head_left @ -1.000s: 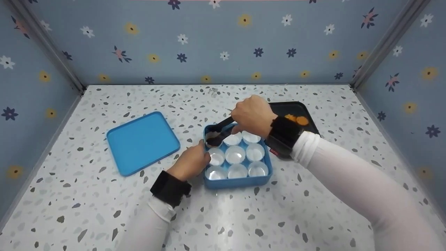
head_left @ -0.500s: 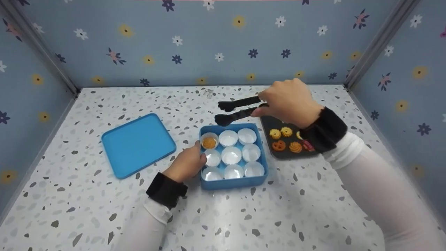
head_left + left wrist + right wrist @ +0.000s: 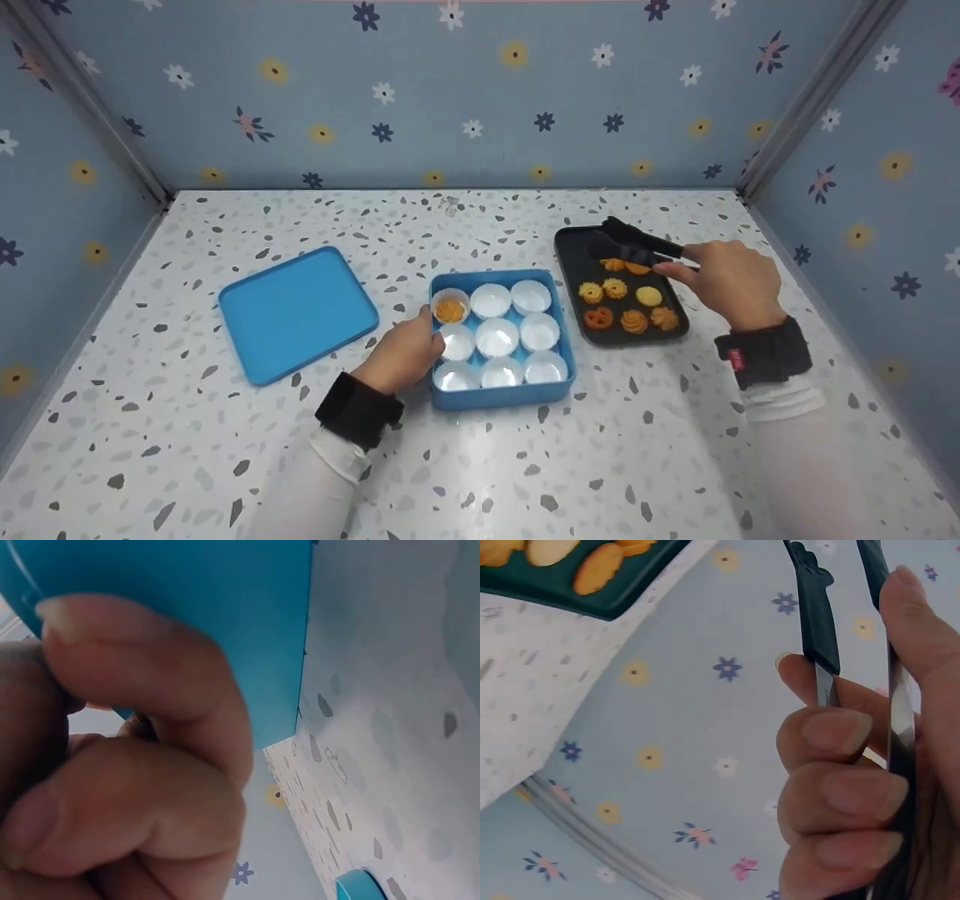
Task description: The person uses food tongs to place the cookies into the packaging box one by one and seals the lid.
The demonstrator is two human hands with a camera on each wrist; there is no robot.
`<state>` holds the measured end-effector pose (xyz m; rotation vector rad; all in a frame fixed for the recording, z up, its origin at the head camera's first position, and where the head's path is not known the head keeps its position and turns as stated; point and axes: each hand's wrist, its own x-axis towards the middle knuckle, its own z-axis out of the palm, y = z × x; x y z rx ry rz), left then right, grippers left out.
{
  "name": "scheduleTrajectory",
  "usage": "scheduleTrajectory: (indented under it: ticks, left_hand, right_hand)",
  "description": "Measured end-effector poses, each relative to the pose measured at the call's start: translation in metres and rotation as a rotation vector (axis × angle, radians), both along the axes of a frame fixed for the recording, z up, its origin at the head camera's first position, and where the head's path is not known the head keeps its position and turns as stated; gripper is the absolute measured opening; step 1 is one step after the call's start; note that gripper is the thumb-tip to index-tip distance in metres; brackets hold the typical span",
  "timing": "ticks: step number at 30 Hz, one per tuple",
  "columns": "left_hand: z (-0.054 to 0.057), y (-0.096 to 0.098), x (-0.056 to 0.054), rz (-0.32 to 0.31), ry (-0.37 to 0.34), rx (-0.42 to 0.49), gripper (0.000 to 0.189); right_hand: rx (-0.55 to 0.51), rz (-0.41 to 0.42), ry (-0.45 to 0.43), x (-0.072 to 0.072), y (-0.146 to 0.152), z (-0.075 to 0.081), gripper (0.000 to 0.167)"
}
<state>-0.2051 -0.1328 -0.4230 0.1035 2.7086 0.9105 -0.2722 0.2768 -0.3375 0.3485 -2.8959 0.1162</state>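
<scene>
My left hand (image 3: 401, 351) grips the left wall of a blue box (image 3: 510, 397) that holds rows of white paper cups. One orange-brown cookie (image 3: 450, 311) sits in the back left cup; the others look bare. In the left wrist view, curled fingers (image 3: 142, 675) lie against the box's blue side. My right hand (image 3: 735, 289) holds black tongs (image 3: 652, 241) over the back of a dark tray (image 3: 576, 251) of cookies. The arms of the tongs (image 3: 816, 615) stand apart in the right wrist view, nothing between them. Behind the tongs some cookies are partly hidden.
A blue lid (image 3: 300, 315) lies flat on the speckled table (image 3: 480, 457), left of the box. On the tray are round piped cookies, a plain yellow cookie (image 3: 649, 296) and a pretzel (image 3: 598, 318). Flower-patterned walls (image 3: 472, 90) enclose the table at the back and sides.
My right hand has moved the tongs from the box's back left cup, up and rightward, to above the tray. A cookie now shows in that cup. The left hand stays on the box.
</scene>
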Motion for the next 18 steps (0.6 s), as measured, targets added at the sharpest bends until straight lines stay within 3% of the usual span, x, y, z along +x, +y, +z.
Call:
scheduleTrajectory:
  ticks: [4, 8, 13, 18]
  left_hand:
    - [0.0, -0.001, 0.0, -0.006, 0.009, 0.003, 0.065]
    - [0.0, -0.002, 0.002, -0.009, 0.025, 0.007, 0.064]
    - [0.0, -0.001, 0.001, -0.001, 0.014, 0.012, 0.064]
    - [0.0, 0.0, 0.0, 0.005, 0.015, 0.006, 0.064]
  right_hand:
    - [-0.058, -0.063, -0.031, -0.004, 0.018, -0.025, 0.063]
    - [-0.076, -0.072, -0.026, -0.007, 0.025, -0.038, 0.056]
    - [-0.03, -0.067, 0.003, -0.013, 0.028, -0.038, 0.055]
    - [0.049, -0.046, 0.003, -0.02, 0.026, -0.027, 0.06]
